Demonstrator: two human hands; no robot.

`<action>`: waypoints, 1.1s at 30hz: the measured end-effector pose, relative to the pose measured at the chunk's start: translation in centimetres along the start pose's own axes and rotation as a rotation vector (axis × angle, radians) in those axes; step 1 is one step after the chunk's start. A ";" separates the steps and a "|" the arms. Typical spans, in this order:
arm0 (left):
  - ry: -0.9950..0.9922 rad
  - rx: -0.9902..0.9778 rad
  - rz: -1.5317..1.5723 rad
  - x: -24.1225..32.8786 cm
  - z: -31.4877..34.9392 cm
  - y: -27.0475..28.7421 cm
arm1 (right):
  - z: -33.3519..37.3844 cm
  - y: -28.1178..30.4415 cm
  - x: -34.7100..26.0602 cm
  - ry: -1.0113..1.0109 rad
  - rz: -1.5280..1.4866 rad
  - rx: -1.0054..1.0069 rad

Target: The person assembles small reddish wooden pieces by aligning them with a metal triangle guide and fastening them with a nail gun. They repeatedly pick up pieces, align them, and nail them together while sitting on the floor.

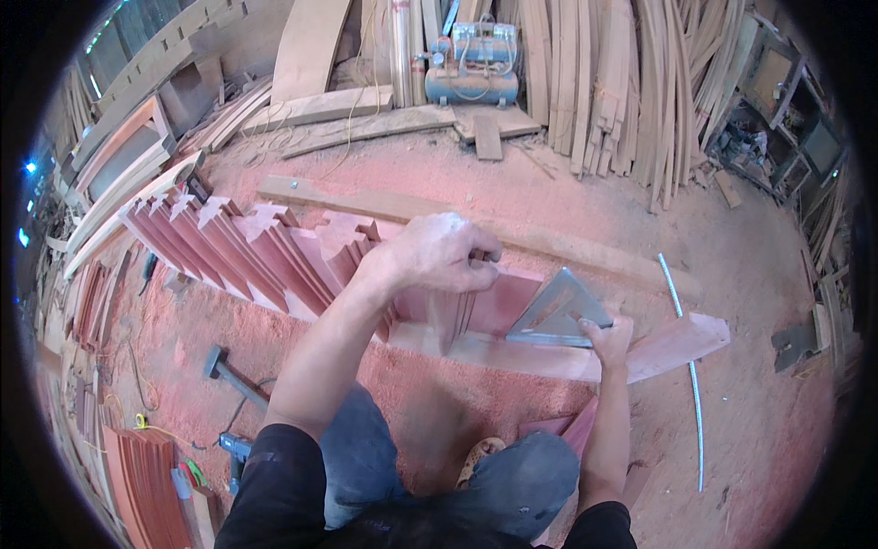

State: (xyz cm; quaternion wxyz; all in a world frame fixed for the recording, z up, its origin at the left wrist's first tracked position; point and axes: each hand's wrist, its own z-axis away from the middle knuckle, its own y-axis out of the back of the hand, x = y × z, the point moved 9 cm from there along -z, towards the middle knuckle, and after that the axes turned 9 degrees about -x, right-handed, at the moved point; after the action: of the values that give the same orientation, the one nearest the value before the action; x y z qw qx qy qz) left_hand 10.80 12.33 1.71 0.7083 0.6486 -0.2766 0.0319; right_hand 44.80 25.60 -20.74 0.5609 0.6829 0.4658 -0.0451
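Before me lies a long reddish wooden piece with several grooved, notched mouldings (274,247) set across a pale curved board (494,355). My right hand (609,339) grips a metal triangle square (560,309) by its lower right corner, the thumb on its face. The square's bottom edge runs along the curved board, to the right of a flat reddish panel (505,302). Over the mouldings, left of the square, my left hand (446,252) is closed with curled fingers. Whatever it may hold is too small or hidden to make out.
A long plank (567,245) lies behind the work. A folding rule-like white strip (697,412) crosses under the board's right end. A hammer (229,371) and a blue power tool (236,446) lie at left. A blue air compressor (472,64) and stacked boards (594,91) stand behind.
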 end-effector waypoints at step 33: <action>0.012 -0.103 -0.126 2.2 -0.9 -0.3 | -1.6 1.8 -4.0 -0.110 0.113 -0.003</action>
State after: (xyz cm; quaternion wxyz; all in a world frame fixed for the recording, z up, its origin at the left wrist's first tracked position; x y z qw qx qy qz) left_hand 13.09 12.40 2.40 0.7431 0.6272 -0.2322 -0.0232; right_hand 43.04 24.68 -16.53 0.5885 0.7036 0.3951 -0.0501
